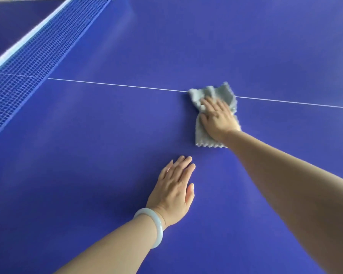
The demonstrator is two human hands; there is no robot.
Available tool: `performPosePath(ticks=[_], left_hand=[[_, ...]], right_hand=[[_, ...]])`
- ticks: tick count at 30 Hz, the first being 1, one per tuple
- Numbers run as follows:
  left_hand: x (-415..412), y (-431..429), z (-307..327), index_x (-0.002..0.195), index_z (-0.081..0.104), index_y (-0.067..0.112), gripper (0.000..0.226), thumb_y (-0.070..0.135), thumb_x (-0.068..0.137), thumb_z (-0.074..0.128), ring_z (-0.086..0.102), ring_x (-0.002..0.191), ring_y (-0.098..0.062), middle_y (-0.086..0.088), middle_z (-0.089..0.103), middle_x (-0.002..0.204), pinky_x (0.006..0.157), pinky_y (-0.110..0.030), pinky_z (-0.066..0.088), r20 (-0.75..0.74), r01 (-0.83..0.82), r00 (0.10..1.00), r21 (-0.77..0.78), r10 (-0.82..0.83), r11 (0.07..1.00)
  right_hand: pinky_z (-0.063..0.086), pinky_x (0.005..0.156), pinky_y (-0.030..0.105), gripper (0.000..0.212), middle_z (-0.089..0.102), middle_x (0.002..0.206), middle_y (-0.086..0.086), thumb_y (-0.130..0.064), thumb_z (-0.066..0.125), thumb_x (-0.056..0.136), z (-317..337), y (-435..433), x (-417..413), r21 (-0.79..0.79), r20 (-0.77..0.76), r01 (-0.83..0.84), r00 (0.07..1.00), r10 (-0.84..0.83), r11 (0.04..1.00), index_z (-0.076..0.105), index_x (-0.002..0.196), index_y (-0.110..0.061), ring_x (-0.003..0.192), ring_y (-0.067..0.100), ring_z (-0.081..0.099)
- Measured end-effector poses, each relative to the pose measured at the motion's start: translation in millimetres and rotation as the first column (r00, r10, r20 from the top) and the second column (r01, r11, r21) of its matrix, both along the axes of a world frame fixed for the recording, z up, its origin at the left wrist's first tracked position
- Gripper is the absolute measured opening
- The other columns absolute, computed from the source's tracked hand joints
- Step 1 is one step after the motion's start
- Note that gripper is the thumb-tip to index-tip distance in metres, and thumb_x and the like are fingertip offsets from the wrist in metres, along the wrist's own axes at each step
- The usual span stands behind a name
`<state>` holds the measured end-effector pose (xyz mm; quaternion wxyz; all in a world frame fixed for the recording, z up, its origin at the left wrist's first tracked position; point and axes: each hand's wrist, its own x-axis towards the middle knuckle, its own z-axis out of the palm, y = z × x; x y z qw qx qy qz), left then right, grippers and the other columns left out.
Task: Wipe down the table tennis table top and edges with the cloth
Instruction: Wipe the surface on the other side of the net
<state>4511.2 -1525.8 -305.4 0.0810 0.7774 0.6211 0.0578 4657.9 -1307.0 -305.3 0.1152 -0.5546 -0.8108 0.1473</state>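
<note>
A blue table tennis table top (107, 145) fills the view. A grey cloth (221, 92) with zigzag edges lies crumpled on it, across the white centre line (117, 85). My right hand (218, 117) presses flat on the cloth with its fingers spread, arm stretched forward. My left hand (175, 186) rests flat on the bare table nearer to me, fingers straight, and holds nothing. A pale bangle (152, 224) sits on that wrist.
The blue net (28, 62) with its white top band runs along the left side, from the upper middle down to the left edge. Beyond it lies the other half of the table (12, 22).
</note>
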Motion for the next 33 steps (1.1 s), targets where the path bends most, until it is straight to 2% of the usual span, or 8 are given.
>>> performPosePath(ticks=[9, 13, 16, 19, 22, 25, 30, 33], left_hand=[[5, -1, 5, 0.143, 0.046, 0.009, 0.053, 0.030, 0.098, 0.030, 0.033, 0.145, -0.022, -0.006, 0.037, 0.155, 0.119, -0.044, 0.026, -0.012, 0.002, 1.000, 0.015, -0.002, 1.000], [2, -2, 8, 0.139, 0.050, 0.005, 0.058, 0.032, 0.095, 0.024, 0.038, 0.141, -0.026, -0.009, 0.043, 0.150, 0.117, -0.046, 0.030, -0.029, -0.008, 1.000, 0.025, 0.009, 1.000], [6, -3, 9, 0.133, 0.055, 0.001, 0.056, 0.030, 0.094, 0.027, 0.043, 0.138, -0.030, -0.014, 0.048, 0.146, 0.114, -0.049, 0.035, -0.041, 0.002, 0.999, 0.050, 0.000, 0.999], [10, -4, 10, 0.133, 0.055, -0.002, 0.054, 0.027, 0.094, 0.030, 0.047, 0.134, -0.035, -0.017, 0.050, 0.143, 0.109, -0.052, 0.040, -0.096, 0.024, 0.995, 0.071, -0.017, 0.997], [33, 3, 19, 0.114, 0.063, -0.007, 0.037, 0.001, 0.078, 0.062, 0.056, 0.120, -0.044, -0.024, 0.058, 0.126, 0.094, -0.053, 0.051, -0.134, -0.034, 0.990, 0.066, 0.043, 0.997], [95, 15, 22, 0.113, 0.063, -0.002, 0.045, -0.008, 0.069, 0.067, 0.054, 0.124, -0.040, -0.020, 0.056, 0.129, 0.100, -0.048, 0.047, -0.056, 0.066, 0.997, 0.069, -0.062, 0.995], [217, 40, 9, 0.154, 0.018, 0.009, 0.056, 0.020, 0.101, 0.033, 0.004, 0.152, -0.023, -0.008, 0.007, 0.163, 0.123, -0.035, 0.004, 0.026, 0.235, 0.971, 0.023, -0.236, 0.972], [243, 53, 0, 0.155, 0.018, 0.008, 0.057, 0.026, 0.103, 0.030, 0.007, 0.152, -0.023, -0.008, 0.010, 0.164, 0.123, -0.038, 0.005, 0.001, 0.253, 0.967, 0.006, -0.253, 0.967]], right_hand=[[-0.001, 0.125, 0.040, 0.060, 0.011, 0.167, 0.004, -0.031, 0.029, 0.102, 6, -105, 151, -0.045, 0.067, 0.699, 0.715, -0.696, 0.713, 0.016, 0.159, -0.013, 0.154, 0.024, 0.003], [0.001, 0.125, 0.035, 0.058, 0.022, 0.164, 0.001, -0.034, 0.034, 0.102, -5, -183, 49, 0.034, 0.070, 0.100, 0.992, -0.102, 0.994, 0.027, 0.157, -0.016, 0.154, 0.022, 0.012], [-0.001, 0.124, 0.030, 0.056, 0.023, 0.163, -0.006, -0.042, 0.032, 0.103, -7, -212, 88, 0.061, 0.100, -0.253, 0.964, 0.247, 0.965, 0.031, 0.156, -0.024, 0.152, 0.014, 0.014], [0.001, 0.124, 0.029, 0.055, 0.021, 0.164, -0.007, -0.038, 0.034, 0.103, -6, -199, 202, 0.093, 0.079, 0.173, 0.980, -0.181, 0.980, 0.028, 0.156, -0.026, 0.153, 0.016, 0.015], [0.004, 0.125, 0.037, 0.057, 0.015, 0.166, -0.004, -0.035, 0.034, 0.102, 3, -194, 302, 0.010, 0.088, 0.702, 0.708, -0.700, 0.712, 0.024, 0.157, -0.023, 0.153, 0.019, 0.011], [0.000, 0.125, 0.039, 0.060, 0.008, 0.167, 0.000, -0.032, 0.027, 0.103, 6, -195, 297, -0.049, 0.084, 0.842, 0.539, -0.838, 0.537, 0.015, 0.159, -0.017, 0.154, 0.021, 0.003], [0.001, 0.125, 0.033, 0.057, 0.018, 0.165, -0.005, -0.037, 0.031, 0.103, -5, -255, 248, 0.057, 0.149, 0.259, 0.953, -0.264, 0.964, 0.025, 0.158, -0.021, 0.154, 0.016, 0.007], [0.007, 0.125, 0.033, 0.056, 0.018, 0.164, -0.011, -0.044, 0.034, 0.103, 0, -246, 316, 0.026, 0.159, -0.008, 0.987, 0.004, 1.000, 0.024, 0.157, -0.031, 0.153, 0.012, 0.013]])
